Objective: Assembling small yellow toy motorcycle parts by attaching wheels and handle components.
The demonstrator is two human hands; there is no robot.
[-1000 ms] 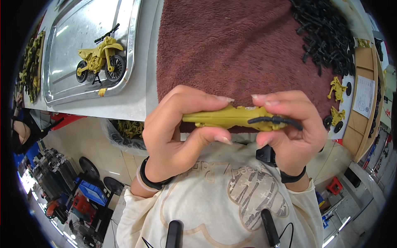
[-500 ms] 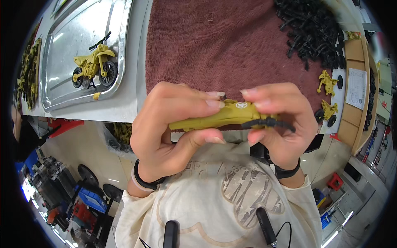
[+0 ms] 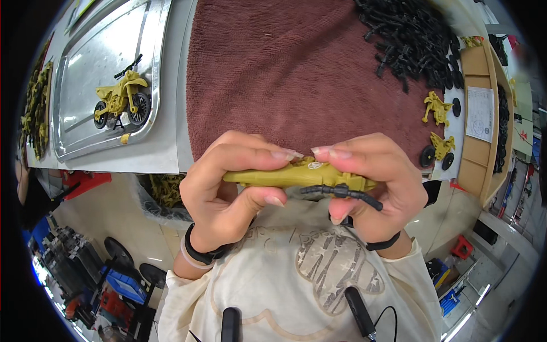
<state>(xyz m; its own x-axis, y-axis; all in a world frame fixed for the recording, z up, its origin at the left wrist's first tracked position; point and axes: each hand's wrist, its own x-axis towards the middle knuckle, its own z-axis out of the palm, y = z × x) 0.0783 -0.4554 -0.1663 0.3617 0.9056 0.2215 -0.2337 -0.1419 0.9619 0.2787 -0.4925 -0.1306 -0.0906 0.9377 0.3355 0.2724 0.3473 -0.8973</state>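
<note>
Both my hands hold a yellow-green toy motorcycle body [image 3: 268, 176] level in front of my chest. My left hand [image 3: 219, 191] pinches the long tapered end, fingers above and thumb below. With fingertips on top and the thumb underneath, my right hand [image 3: 387, 185] grips the end that carries the black handlebar [image 3: 342, 191]. The handlebar lies slantwise across the near side of the body. A pale star mark shows on top between my fingertips. Whether wheels are fitted is hidden by my hands.
A toy motorcycle [image 3: 121, 100] with black wheels lies on a metal tray [image 3: 162, 34] at left. Beyond my hands spreads a brown towel [image 3: 273, 85], with a heap of black parts [image 3: 410, 40] on it. Two yellow-green pieces [image 3: 437, 108] and a cardboard box [image 3: 476, 74] are at right.
The toy body has turned a little in my hands, and the black handlebar now shows more fully, slanting down to the right. My hands sit slightly lower in the picture.
</note>
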